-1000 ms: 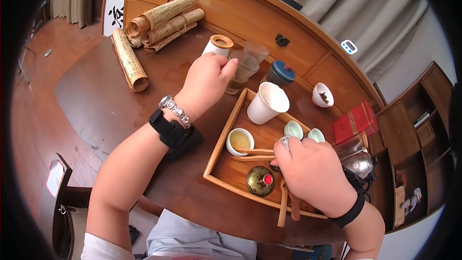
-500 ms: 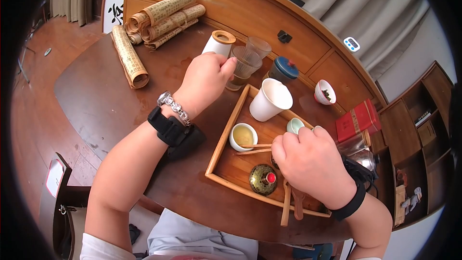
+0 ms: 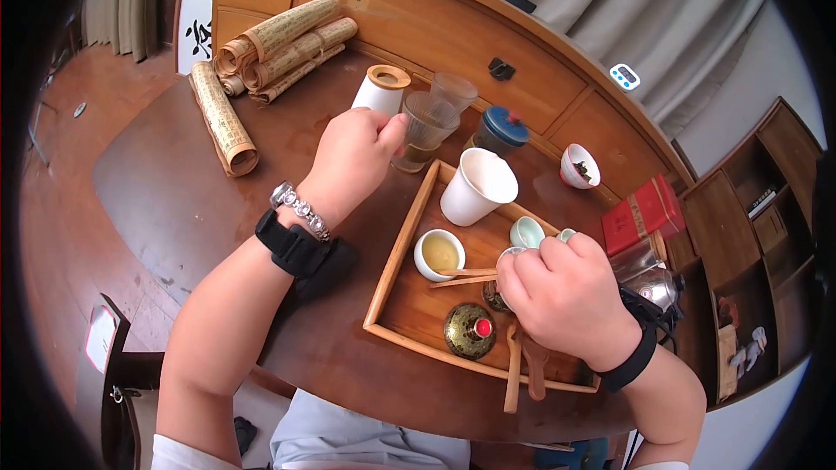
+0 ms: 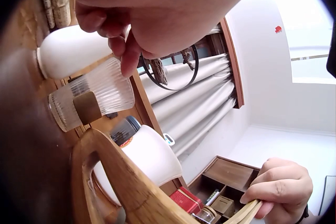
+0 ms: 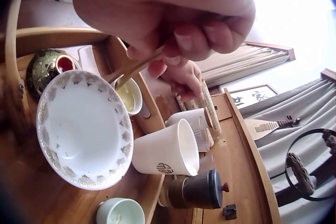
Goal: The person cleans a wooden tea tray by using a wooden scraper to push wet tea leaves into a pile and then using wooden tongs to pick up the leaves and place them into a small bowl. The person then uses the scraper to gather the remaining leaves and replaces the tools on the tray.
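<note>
My right hand (image 3: 562, 300) grips wooden tongs (image 3: 475, 276). Their ends meet the near side of a small white cup of pale yellow tea (image 3: 439, 254), one arm crossing its rim and the other outside. Close under that hand is a white patterned bowl (image 5: 84, 127), mostly hidden in the head view. A dark gold-patterned pot with a red knob (image 3: 470, 331) sits nearby on the wooden tray (image 3: 405, 244). My left hand (image 3: 353, 152) hangs with loosely curled fingers, holding nothing, beside a ribbed glass (image 4: 100, 90); its fingertips overlap the rim in the left wrist view.
On the tray stand a large white cup (image 3: 477, 187), pale green cups (image 3: 526, 232) and a wooden spoon (image 3: 513, 374). Behind are a white canister (image 3: 379, 91), a blue-lidded jar (image 3: 502, 129), a leaf-filled bowl (image 3: 580, 167) and a red tin (image 3: 643, 213). Paper rolls (image 3: 225, 122) lie left.
The head view has shifted slightly. My right hand has shifted a little while the tongs stay at the tea cup, their arms now closer together near the fingers. My left hand keeps its pose.
</note>
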`<state>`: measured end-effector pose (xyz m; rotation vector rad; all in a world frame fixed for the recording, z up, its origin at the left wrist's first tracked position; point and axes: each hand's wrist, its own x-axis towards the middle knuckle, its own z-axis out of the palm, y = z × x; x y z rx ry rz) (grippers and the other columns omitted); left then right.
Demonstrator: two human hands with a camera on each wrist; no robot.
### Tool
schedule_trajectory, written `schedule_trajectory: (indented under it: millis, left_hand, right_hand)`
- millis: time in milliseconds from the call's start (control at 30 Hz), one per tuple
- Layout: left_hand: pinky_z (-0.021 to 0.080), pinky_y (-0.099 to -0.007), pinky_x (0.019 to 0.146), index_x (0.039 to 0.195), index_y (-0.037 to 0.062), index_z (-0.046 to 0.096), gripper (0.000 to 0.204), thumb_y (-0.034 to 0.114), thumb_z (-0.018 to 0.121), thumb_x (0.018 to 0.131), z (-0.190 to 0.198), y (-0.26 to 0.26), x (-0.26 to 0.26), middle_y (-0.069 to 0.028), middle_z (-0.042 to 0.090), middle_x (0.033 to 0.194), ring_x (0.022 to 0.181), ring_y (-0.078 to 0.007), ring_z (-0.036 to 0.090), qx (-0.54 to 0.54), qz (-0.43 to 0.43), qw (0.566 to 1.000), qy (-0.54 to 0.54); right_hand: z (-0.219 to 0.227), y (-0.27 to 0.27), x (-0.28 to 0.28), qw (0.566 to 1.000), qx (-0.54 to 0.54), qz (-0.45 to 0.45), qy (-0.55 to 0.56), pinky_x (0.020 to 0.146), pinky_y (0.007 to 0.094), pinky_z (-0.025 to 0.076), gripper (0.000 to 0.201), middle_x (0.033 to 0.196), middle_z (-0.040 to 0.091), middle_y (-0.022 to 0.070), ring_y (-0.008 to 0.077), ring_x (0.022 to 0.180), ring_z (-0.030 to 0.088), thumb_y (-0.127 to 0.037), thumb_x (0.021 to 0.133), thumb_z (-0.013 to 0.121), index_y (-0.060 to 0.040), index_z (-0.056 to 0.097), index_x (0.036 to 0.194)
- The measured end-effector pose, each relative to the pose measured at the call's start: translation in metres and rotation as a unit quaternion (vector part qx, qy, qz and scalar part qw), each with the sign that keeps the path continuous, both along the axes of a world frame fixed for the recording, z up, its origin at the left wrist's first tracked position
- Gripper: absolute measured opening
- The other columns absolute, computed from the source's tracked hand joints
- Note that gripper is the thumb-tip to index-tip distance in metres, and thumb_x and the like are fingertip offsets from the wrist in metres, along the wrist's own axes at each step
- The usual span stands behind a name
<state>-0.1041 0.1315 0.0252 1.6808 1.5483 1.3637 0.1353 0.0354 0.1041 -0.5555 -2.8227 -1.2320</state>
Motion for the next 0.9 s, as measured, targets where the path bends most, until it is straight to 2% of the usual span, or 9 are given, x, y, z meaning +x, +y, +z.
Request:
schedule_trajectory:
  millis: [100, 233, 300, 400, 533, 600, 733, 800, 900]
  left_hand:
    - [0.048, -0.0375, 0.061, 0.067, 0.0003, 0.066, 0.043, 0.032, 0.052, 0.093, -0.003, 0.0, 0.001, -0.0135, 0.06, 0.056, 0.057, -0.0269, 0.061, 0.033, 0.017, 0.999, 0.003]
    - [0.048, -0.0365, 0.06, 0.067, 0.0006, 0.066, 0.042, 0.031, 0.052, 0.093, -0.004, 0.002, -0.001, -0.0114, 0.06, 0.055, 0.056, -0.025, 0.062, 0.032, 0.01, 0.999, 0.0]
    - [0.043, -0.0333, 0.062, 0.067, 0.0002, 0.065, 0.041, 0.031, 0.056, 0.093, -0.001, 0.0, -0.001, -0.0114, 0.057, 0.066, 0.063, -0.0201, 0.054, -0.021, 0.004, 0.999, -0.032]
    - [0.043, -0.033, 0.062, 0.067, -0.0001, 0.064, 0.041, 0.03, 0.056, 0.093, -0.005, 0.004, -0.002, -0.0102, 0.057, 0.067, 0.063, -0.0189, 0.053, -0.016, 0.01, 1.0, -0.02]
    - [0.042, -0.0323, 0.061, 0.067, -0.0001, 0.064, 0.04, 0.029, 0.056, 0.093, -0.01, 0.007, -0.003, -0.0085, 0.057, 0.067, 0.063, -0.0171, 0.052, -0.009, 0.005, 1.0, -0.013]
    - [0.046, -0.0385, 0.063, 0.063, -0.0002, 0.064, 0.043, 0.028, 0.054, 0.093, -0.009, 0.006, -0.002, -0.0169, 0.059, 0.065, 0.062, -0.0292, 0.059, 0.014, 0.016, 1.0, 0.001]
    - [0.046, -0.0385, 0.064, 0.063, -0.0001, 0.064, 0.041, 0.027, 0.055, 0.093, -0.008, 0.004, 0.0, -0.0173, 0.059, 0.068, 0.064, -0.0296, 0.058, 0.0, 0.014, 1.0, 0.003]
    - [0.04, -0.0296, 0.059, 0.066, 0.0004, 0.063, 0.039, 0.027, 0.056, 0.094, -0.009, 0.004, 0.0, -0.0053, 0.055, 0.066, 0.063, -0.0136, 0.05, 0.01, 0.0, 1.0, 0.0]
    - [0.04, -0.0294, 0.059, 0.067, 0.0, 0.063, 0.038, 0.026, 0.056, 0.094, -0.007, 0.002, 0.003, -0.0052, 0.055, 0.065, 0.062, -0.0133, 0.05, 0.0, -0.007, 1.0, -0.003]
  right_hand:
    - [0.013, 0.0, 0.002, 1.0, 0.003, 0.011, 0.004, 0.052, 0.0292, 0.032, 0.01, 0.059, 0.037, 0.0001, 0.0151, 0.057, 0.043, -0.015, 0.061, 0.061, -0.0105, 0.052, 0.063]
    - [0.041, 0.002, -0.003, 1.0, 0.0, 0.006, 0.008, 0.052, 0.0292, 0.033, 0.01, 0.059, 0.037, 0.0001, 0.0157, 0.057, 0.043, -0.014, 0.06, 0.062, -0.0097, 0.054, 0.064]
    - [0.056, 0.006, -0.004, 1.0, 0.013, 0.005, 0.012, 0.052, 0.0296, 0.033, 0.01, 0.059, 0.037, 0.0002, 0.0157, 0.057, 0.043, -0.015, 0.059, 0.062, -0.0097, 0.054, 0.064]
    - [0.076, 0.018, -0.006, 0.999, 0.018, -0.016, 0.023, 0.052, 0.0303, 0.035, 0.012, 0.058, 0.038, 0.0007, 0.0168, 0.057, 0.044, -0.016, 0.059, 0.062, -0.0103, 0.052, 0.061]
    - [0.088, 0.041, -0.002, 0.998, 0.016, -0.04, 0.036, 0.054, 0.0309, 0.038, 0.013, 0.058, 0.045, 0.0009, 0.0173, 0.058, 0.049, -0.016, 0.066, 0.064, -0.011, 0.053, 0.061]
    - [0.09, 0.051, 0.003, 0.998, 0.011, -0.047, 0.044, 0.055, 0.0311, 0.039, 0.015, 0.059, 0.048, 0.001, 0.0173, 0.059, 0.051, -0.016, 0.069, 0.065, -0.011, 0.054, 0.061]
    - [0.088, 0.066, 0.016, 0.996, -0.019, -0.067, 0.063, 0.056, 0.0317, 0.041, 0.015, 0.061, 0.054, 0.0013, 0.0179, 0.061, 0.055, -0.017, 0.072, 0.068, -0.0108, 0.056, 0.063]
    - [0.086, 0.068, 0.023, 0.994, -0.034, -0.066, 0.081, 0.056, 0.0319, 0.041, 0.015, 0.062, 0.055, 0.0013, 0.0183, 0.062, 0.056, -0.017, 0.072, 0.068, -0.0109, 0.057, 0.064]
    - [0.086, 0.059, 0.032, 0.993, -0.028, -0.081, 0.082, 0.056, 0.0324, 0.041, 0.014, 0.061, 0.053, 0.0012, 0.0182, 0.062, 0.055, -0.017, 0.072, 0.067, -0.0111, 0.057, 0.064]
